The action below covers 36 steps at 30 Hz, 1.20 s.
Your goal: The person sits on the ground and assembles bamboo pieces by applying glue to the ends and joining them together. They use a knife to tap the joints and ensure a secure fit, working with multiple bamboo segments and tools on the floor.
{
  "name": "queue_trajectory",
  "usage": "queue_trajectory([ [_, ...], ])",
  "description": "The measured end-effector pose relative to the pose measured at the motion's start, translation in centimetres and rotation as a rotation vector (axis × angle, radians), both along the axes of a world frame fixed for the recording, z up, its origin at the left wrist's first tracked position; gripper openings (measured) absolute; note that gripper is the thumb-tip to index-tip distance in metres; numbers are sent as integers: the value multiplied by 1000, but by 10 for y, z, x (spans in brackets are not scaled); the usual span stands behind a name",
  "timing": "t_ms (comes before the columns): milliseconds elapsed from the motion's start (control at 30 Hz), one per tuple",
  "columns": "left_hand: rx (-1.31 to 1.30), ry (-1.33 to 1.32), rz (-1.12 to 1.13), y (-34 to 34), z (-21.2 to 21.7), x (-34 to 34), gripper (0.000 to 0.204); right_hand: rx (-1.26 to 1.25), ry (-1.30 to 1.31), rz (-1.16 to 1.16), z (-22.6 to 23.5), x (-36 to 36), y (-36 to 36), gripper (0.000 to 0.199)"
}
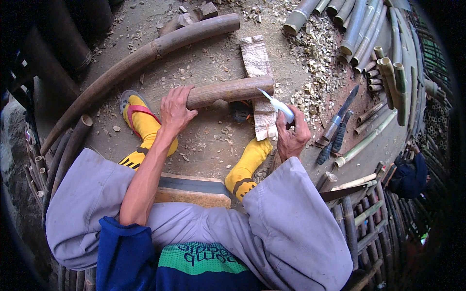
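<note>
My left hand (175, 112) grips the near end of a short brown bamboo section (230, 90) that lies across a flat wooden board (256, 63) on the dirt floor. My right hand (292, 137) holds a knife (276, 104) with a pale handle wrap, its blade pointing up-left at the cut end of the bamboo section. Both my feet wear yellow socks, the left foot (141, 125) in a red-strapped sandal, the right foot (247, 165) beside the board.
A long curved bamboo pole (145, 53) lies behind. Several bamboo tubes (359, 29) are stacked at the upper right, with chips scattered below them. Two knives (337, 126) lie on the ground at right. A saw blade on a wooden block (191, 190) sits between my knees.
</note>
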State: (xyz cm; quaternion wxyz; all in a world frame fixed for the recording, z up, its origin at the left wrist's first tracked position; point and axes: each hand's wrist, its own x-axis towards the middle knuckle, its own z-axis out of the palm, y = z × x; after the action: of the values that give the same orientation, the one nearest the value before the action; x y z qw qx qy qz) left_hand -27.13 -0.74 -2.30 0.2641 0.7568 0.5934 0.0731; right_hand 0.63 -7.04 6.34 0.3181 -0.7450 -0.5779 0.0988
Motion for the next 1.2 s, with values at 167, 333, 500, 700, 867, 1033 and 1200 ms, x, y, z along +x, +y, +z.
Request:
queue_trajectory([
  [167,0,-5,-4,-1,1,-1,71,-3,-1,2,-1,3,0,25],
  [333,-10,4,5,-1,1,-1,72,-32,4,-8,1,5,-1,25],
  [500,-16,8,1,0,1,-2,71,-5,-14,-8,1,8,0,25],
  [700,-20,16,0,0,-2,-1,70,-19,3,-17,2,9,0,25],
  [867,-30,12,2,1,-2,0,72,-1,25,-23,1,11,1,24],
  [1033,19,-29,1,-1,-2,-6,71,41,212,-110,1,8,-1,23],
  [1200,11,-300,23,7,-4,-19,67,-6,579,-209,3,9,-15,23],
])
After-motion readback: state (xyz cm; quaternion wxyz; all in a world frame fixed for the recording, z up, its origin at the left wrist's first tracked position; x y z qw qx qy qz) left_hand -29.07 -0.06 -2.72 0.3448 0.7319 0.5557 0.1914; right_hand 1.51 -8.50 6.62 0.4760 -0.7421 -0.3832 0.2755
